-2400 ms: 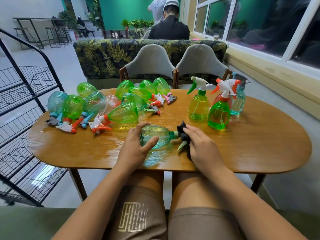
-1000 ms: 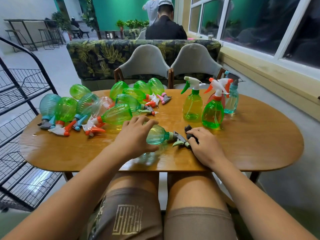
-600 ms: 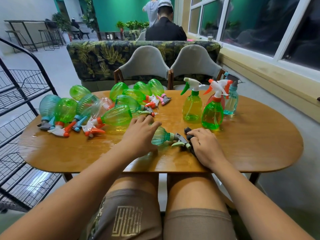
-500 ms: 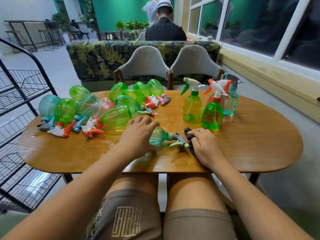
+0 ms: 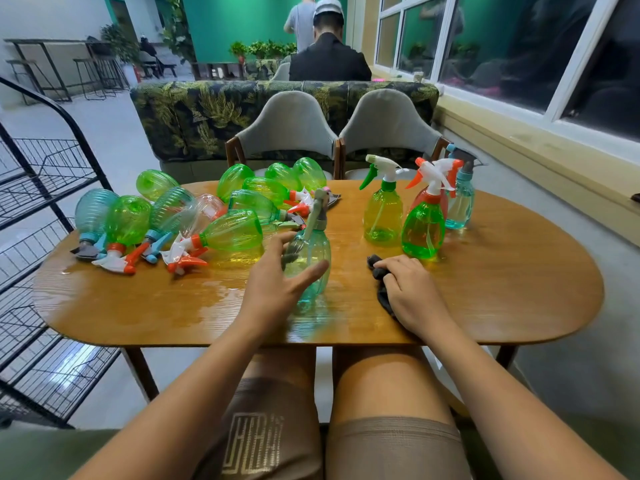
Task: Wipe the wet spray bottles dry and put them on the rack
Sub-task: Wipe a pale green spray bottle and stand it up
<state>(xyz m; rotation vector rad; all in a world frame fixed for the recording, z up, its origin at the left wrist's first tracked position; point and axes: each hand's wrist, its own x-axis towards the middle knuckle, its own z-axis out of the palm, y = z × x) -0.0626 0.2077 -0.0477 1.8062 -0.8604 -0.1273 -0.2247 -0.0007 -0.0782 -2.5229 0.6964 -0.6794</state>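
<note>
A teal spray bottle (image 5: 311, 258) with a grey-green trigger head stands nearly upright on the wooden table (image 5: 502, 289), blurred by motion. My left hand (image 5: 273, 289) holds its body, thumb across the front and fingers behind. To the right, my right hand (image 5: 412, 292) lies on the table with its fingers curled over a dark cloth (image 5: 379, 271). Several green, teal and clear spray bottles (image 5: 228, 233) lie in a heap on the wet left half of the table. Three bottles stand upright at the back right: yellow-green (image 5: 382, 216), green (image 5: 424, 230) and light blue (image 5: 459, 202).
A black wire rack (image 5: 45, 174) with several shelves stands left of the table. Two grey chairs (image 5: 287, 133) face me across it, backed by a leaf-patterned sofa. Two people are farther back. Windows run along the right wall.
The teal bottle lay on its side with my right hand wiping its trigger head; my left hand has tipped it upright. My right hand has drawn back slightly with the cloth.
</note>
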